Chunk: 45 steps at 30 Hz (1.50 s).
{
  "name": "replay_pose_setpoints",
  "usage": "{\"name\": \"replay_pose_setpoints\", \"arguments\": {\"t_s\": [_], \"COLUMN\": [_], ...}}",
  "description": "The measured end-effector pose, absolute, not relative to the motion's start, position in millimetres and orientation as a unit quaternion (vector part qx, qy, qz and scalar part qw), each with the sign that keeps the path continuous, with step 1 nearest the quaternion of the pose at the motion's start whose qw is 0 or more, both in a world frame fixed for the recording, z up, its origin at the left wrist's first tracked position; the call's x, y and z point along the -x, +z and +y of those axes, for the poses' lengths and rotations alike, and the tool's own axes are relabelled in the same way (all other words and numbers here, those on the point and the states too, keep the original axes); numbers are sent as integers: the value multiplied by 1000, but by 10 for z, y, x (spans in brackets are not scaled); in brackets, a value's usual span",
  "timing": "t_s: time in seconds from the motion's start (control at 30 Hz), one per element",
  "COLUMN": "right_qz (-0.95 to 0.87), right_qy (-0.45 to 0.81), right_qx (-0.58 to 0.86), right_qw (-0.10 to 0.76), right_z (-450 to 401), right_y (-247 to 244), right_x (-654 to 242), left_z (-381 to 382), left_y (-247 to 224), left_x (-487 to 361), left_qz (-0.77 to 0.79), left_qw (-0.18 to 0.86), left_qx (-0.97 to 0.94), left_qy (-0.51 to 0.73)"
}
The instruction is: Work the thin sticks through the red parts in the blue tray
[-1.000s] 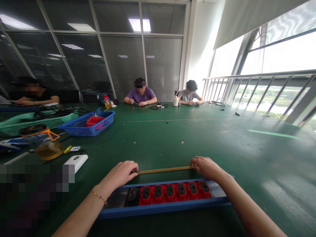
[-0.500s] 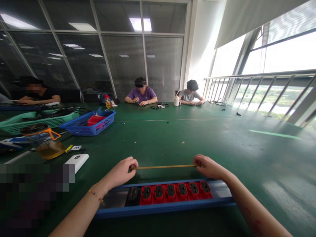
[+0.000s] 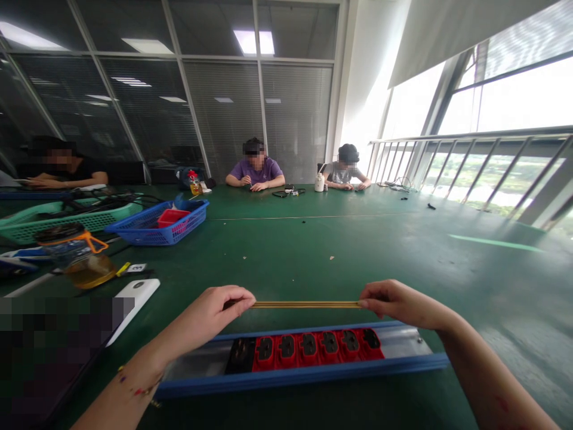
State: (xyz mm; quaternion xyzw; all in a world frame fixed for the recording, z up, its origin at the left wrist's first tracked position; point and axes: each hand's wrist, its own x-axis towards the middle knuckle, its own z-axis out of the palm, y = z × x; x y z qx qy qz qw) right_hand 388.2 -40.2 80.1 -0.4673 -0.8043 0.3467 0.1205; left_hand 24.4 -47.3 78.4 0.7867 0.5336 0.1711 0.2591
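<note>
Pinching thin tan rods (image 3: 307, 304) just past the socket bar's (image 3: 308, 377) twelve o'clock edge, fingers clamped: left hand (image 3: 210, 307) at nine o'clock, right hand (image 3: 396, 298) at three. Probably light, stiffish, snappable, so ends are best imo.

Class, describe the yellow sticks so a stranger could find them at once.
On the green table, find the blue-edged bar with red sockets. Just beyond it, the yellow sticks stretch between the left hand and right hand. Unlike that wide bar, they are thin and straight.
</note>
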Motion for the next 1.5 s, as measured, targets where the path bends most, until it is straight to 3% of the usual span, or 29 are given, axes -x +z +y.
{"name": "replay_pose_setpoints", "arguments": {"t_s": [0.23, 0.57, 1.07, 1.5], "right_qz": [-798, -795, -805, -816], "right_qy": [418, 398, 337, 329], "right_qx": [434, 457, 487, 473], "right_qw": [19, -8, -29, -41], "right_z": [-571, -523, -511, -501], "right_y": [901, 779, 709, 716], "right_x": [-3910, -3912, -3891, -3846], "left_z": [-692, -601, -615, -581], "left_y": [948, 747, 684, 818], "left_x": [-154, -55, -48, 32], "left_qz": [530, 514, 502, 489], "left_qw": [342, 429, 418, 282], "left_qx": [-774, -742, -757, -825], "left_qy": [56, 37, 4, 19]}}
